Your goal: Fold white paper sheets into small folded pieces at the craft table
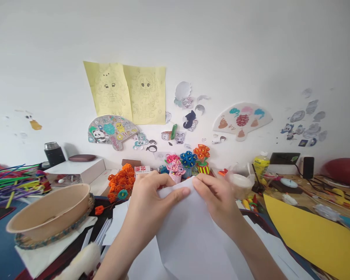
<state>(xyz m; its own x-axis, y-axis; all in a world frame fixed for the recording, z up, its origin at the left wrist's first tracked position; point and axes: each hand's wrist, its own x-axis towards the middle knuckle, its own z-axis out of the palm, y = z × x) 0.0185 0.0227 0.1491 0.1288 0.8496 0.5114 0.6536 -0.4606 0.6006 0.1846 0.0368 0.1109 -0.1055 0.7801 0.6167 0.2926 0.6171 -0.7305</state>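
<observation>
Both hands pinch the top edge of a white sheet of paper (189, 229), which hangs down toward me in the middle of the view. My left hand (156, 198) has its thumb flat on the near face, its fingers curled behind the edge. Close beside it, my right hand (216, 192) grips the same edge near a corner, fingertips pressed together. A crease or fold line runs down the paper's left part. More white sheets (147, 256) lie beneath it; how they join the held one I cannot tell.
At left stand a beige oval basin (49, 208) and bundled coloured pipe cleaners (17, 182). Orange fuzzy flowers (122, 181) and small potted craft flowers (188, 159) sit behind my hands. A yellow sheet (312, 233) lies at right, near a yellow bottle (261, 165).
</observation>
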